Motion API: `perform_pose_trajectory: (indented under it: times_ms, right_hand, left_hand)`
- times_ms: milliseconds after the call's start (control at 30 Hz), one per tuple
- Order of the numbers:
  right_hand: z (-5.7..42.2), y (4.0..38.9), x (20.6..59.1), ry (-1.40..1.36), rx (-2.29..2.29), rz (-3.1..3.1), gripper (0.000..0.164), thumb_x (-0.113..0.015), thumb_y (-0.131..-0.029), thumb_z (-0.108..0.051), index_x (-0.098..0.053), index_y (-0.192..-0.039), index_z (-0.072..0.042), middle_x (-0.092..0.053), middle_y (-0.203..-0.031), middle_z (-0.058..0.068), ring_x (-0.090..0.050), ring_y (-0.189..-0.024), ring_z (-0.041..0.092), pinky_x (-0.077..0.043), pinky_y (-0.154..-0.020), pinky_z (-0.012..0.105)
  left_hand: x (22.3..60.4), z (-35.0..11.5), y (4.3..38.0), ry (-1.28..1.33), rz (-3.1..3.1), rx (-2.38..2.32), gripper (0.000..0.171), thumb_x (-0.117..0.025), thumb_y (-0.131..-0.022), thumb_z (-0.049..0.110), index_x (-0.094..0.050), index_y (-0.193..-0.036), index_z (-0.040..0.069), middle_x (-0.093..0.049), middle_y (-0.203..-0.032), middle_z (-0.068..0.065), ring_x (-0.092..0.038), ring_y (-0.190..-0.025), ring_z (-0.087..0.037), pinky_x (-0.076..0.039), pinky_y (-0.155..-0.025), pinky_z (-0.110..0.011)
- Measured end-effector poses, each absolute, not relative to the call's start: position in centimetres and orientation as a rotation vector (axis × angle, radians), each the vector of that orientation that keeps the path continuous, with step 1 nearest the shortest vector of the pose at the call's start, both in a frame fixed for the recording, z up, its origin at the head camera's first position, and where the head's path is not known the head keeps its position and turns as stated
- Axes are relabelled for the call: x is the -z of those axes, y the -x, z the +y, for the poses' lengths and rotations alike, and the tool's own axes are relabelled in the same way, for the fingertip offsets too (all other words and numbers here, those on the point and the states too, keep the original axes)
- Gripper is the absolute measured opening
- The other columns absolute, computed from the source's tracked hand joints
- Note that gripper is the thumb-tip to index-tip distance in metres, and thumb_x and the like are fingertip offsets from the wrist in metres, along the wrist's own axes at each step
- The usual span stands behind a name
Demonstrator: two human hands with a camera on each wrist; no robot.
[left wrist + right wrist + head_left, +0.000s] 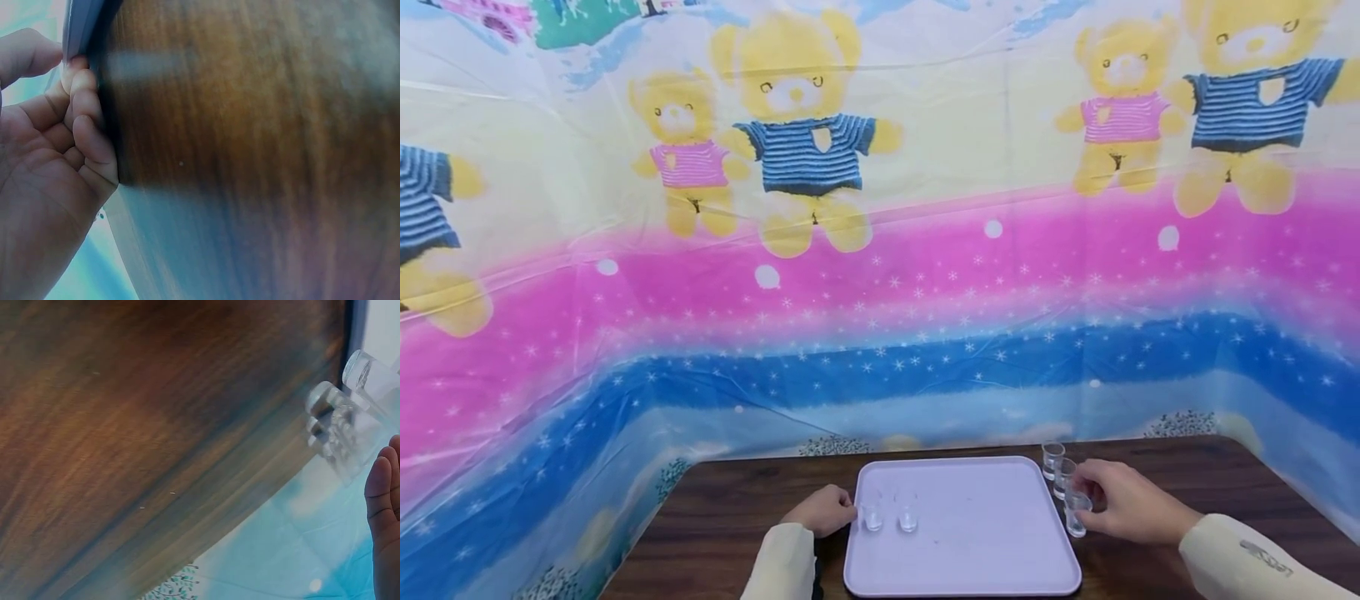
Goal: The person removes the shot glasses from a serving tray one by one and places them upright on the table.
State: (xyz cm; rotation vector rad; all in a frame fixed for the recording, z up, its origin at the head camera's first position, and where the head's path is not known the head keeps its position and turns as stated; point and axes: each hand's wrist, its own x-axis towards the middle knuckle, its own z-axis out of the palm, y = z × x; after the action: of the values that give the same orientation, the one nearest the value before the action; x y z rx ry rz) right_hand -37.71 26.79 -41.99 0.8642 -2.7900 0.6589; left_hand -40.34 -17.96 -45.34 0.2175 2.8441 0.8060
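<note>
A glass (1075,522) is pinched by the right hand (1135,502) beside the tray (988,554), whose rim is pinched by the left hand (825,509); neighbouring glasses (1053,461) could be toppled by a sideways nudge.

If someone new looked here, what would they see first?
Probably the big yellow teddy bears, printed on the cloth behind the dark table. Next, the pale tray on that table, with two tiny clear glasses at its left side. Then the right hand pinching another glass beside the tray's right edge.
</note>
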Motion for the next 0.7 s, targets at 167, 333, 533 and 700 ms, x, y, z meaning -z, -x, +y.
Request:
perform_pose_trajectory:
  times_ms: [167,333,533,700]
  right_hand:
    - [27.5,37.5,42.4,-0.882,-0.681,-2.773,0.022,-0.076,-0.076,-0.019,-0.061,-0.091,-0.013,-0.053,-0.077,-0.007,-0.047,-0.064,0.003,-0.042,-0.056,0.025]
    - [28.2,37.4,43.0,-0.848,-0.687,-2.785,0.022,-0.076,-0.076,-0.02,-0.062,-0.091,-0.014,-0.053,-0.077,-0.007,-0.048,-0.066,0.003,-0.043,-0.056,0.026]
    - [28.5,37.4,43.5,-0.799,-0.684,-2.785,0.022,-0.077,-0.075,-0.02,-0.062,-0.09,-0.015,-0.054,-0.077,-0.008,-0.049,-0.066,0.003,-0.043,-0.057,0.026]
    - [28.3,37.3,43.5,-0.8,-0.727,-2.781,0.023,-0.077,-0.076,-0.022,-0.061,-0.091,-0.014,-0.056,-0.079,-0.007,-0.05,-0.067,0.003,-0.045,-0.058,0.026]
  left_hand:
    - [45.4,-18.0,40.4,-0.208,2.839,-0.8,0.018,-0.056,-0.088,0.017,-0.06,-0.072,0.009,-0.052,-0.062,-0.002,-0.045,-0.055,-0.015,-0.036,-0.053,-0.03]
    - [45.4,-18.0,40.5,-0.208,2.832,-0.809,0.018,-0.056,-0.088,0.017,-0.06,-0.072,0.009,-0.052,-0.063,-0.002,-0.045,-0.055,-0.015,-0.036,-0.053,-0.03]
    - [45.5,-18.0,40.6,-0.22,2.833,-0.806,0.018,-0.056,-0.088,0.017,-0.061,-0.073,0.009,-0.052,-0.062,-0.002,-0.044,-0.055,-0.015,-0.036,-0.053,-0.03]
    - [45.5,-18.0,40.6,-0.214,2.837,-0.803,0.017,-0.056,-0.088,0.017,-0.061,-0.073,0.009,-0.052,-0.063,-0.002,-0.045,-0.055,-0.015,-0.036,-0.053,-0.03]
